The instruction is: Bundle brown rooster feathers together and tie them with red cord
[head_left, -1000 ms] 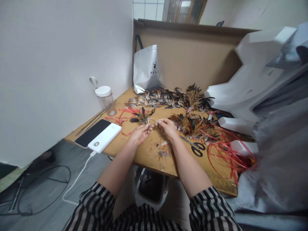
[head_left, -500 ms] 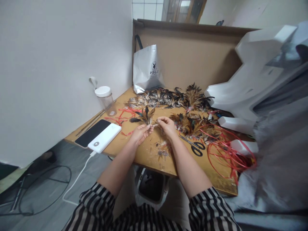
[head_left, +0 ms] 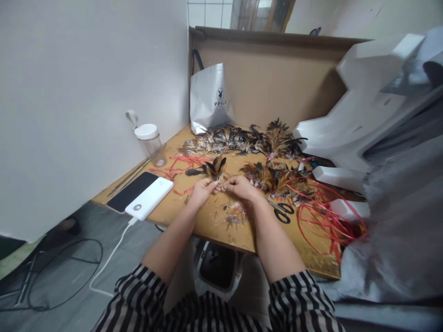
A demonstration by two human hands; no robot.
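My left hand [head_left: 202, 192] pinches a small bunch of dark and brown feathers [head_left: 215, 168] by its pale quill end, with the tips fanning up and away from me. Close beside it, my right hand [head_left: 240, 186] is closed in a pinch at the base of the same bunch. The two sets of fingertips almost meet, and the fine detail between them is too small to tell. Black-handled scissors [head_left: 283, 212] lie to the right of my right forearm, their blades partly hidden by it. Loose feather scraps [head_left: 236, 213] lie on the table [head_left: 214, 226] below my hands.
Feather piles [head_left: 224, 139] line the back, before a silver bag [head_left: 209, 99]. More feathers [head_left: 273, 177] and tangled red plastic strands [head_left: 320, 221] lie right, near white foam [head_left: 321, 124]. At left are a lidded jar [head_left: 150, 145], a phone [head_left: 133, 191] and a cabled power bank [head_left: 149, 199].
My right hand has moved down and closer to my left fingertips, closing the small gap between them. The feather bunch has shifted slightly to the right and leans more.
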